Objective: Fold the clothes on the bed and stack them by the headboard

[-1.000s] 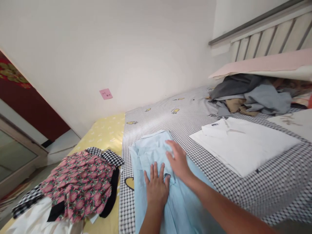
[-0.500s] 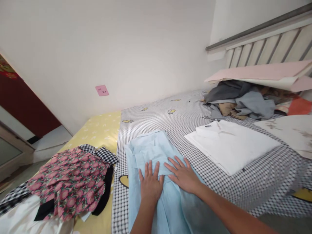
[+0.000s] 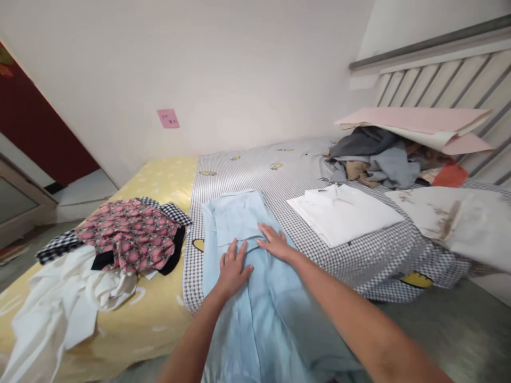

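A light blue shirt [image 3: 235,218] lies on the checked bedsheet [image 3: 303,175], its lower part hanging over the bed's front edge. My left hand [image 3: 232,268] rests flat on the shirt's middle, fingers apart. Beside it, my right hand [image 3: 274,242] also presses flat on the shirt, fingers stretched out. Neither hand holds anything.
A folded white shirt [image 3: 343,213] lies to the right. A heap of grey and tan clothes [image 3: 371,157] sits at the back under pink boards [image 3: 415,119]. A floral garment [image 3: 131,234] and white cloth [image 3: 59,308] lie on the yellow sheet [image 3: 159,181] at left.
The view has pulled back and shows more of the bed's front edge. My right hand came down flat onto the shirt and both hands slid toward me along it.
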{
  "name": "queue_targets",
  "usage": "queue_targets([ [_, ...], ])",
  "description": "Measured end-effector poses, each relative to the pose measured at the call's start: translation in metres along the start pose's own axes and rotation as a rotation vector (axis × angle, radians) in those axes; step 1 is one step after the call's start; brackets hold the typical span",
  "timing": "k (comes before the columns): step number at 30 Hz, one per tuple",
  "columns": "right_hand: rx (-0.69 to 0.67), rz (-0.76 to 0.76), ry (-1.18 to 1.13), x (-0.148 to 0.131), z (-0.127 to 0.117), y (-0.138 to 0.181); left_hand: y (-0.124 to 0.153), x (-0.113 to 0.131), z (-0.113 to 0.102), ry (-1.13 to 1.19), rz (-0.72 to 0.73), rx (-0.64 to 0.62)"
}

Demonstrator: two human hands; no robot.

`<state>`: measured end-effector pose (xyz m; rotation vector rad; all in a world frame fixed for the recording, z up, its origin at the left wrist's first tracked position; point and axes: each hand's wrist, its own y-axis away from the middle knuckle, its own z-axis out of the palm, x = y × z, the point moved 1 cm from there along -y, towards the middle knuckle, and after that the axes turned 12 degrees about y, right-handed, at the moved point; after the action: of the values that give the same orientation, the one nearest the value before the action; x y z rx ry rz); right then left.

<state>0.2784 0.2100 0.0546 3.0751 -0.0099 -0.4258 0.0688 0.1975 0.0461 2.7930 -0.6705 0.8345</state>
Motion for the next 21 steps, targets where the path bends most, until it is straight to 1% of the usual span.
queue_targets([
  [2,0.067,-0.048,-0.048,0.001,0.0,0.029,0.035,-0.003,0.013,0.078,0.131,0.085],
  [4,0.163,-0.103,-0.086,0.001,0.009,0.075,0.072,-0.007,0.029,0.175,0.249,0.155],
  [5,0.177,-0.114,-0.078,0.0,0.015,0.102,0.089,-0.007,0.037,0.233,0.279,0.166],
  [6,0.149,-0.091,-0.056,-0.002,0.023,0.13,0.104,-0.007,0.044,0.301,0.288,0.155],
  [7,0.064,-0.077,-0.042,-0.005,0.031,0.159,0.117,-0.007,0.051,0.379,0.268,0.124],
  [8,-0.067,-0.106,-0.051,-0.01,0.039,0.185,0.126,-0.005,0.057,0.465,0.222,0.083],
  [10,-0.303,-0.269,-0.132,-0.021,0.047,0.231,0.138,-0.001,0.067,0.625,0.086,0.023],
  [11,-0.404,-0.335,-0.208,-0.027,0.048,0.247,0.14,0.001,0.071,0.684,0.019,0.02],
  [13,-0.557,-0.393,-0.435,-0.031,0.043,0.268,0.144,0.005,0.074,0.749,-0.069,0.056],
  [14,-0.604,-0.366,-0.593,-0.03,0.039,0.271,0.146,0.006,0.073,0.765,-0.088,0.075],
  [15,-0.614,-0.295,-0.769,-0.024,0.034,0.272,0.149,0.006,0.07,0.78,-0.101,0.085],
  [16,-0.575,-0.18,-0.938,-0.014,0.031,0.269,0.153,0.005,0.066,0.798,-0.119,0.092],
  [17,-0.484,-0.025,-1.074,0.001,0.029,0.265,0.158,0.001,0.059,0.816,-0.145,0.104],
  [18,-0.355,0.155,-1.165,0.02,0.03,0.261,0.164,-0.005,0.05,0.829,-0.181,0.142],
  [19,-0.187,0.349,-1.171,0.041,0.033,0.257,0.171,-0.013,0.039,0.832,-0.227,0.215],
  [20,-0.003,0.499,-1.116,0.064,0.039,0.255,0.178,-0.024,0.027,0.821,-0.281,0.321],
  [21,0.118,0.583,-1.035,0.086,0.048,0.254,0.186,-0.037,0.016,0.794,-0.337,0.448],
])
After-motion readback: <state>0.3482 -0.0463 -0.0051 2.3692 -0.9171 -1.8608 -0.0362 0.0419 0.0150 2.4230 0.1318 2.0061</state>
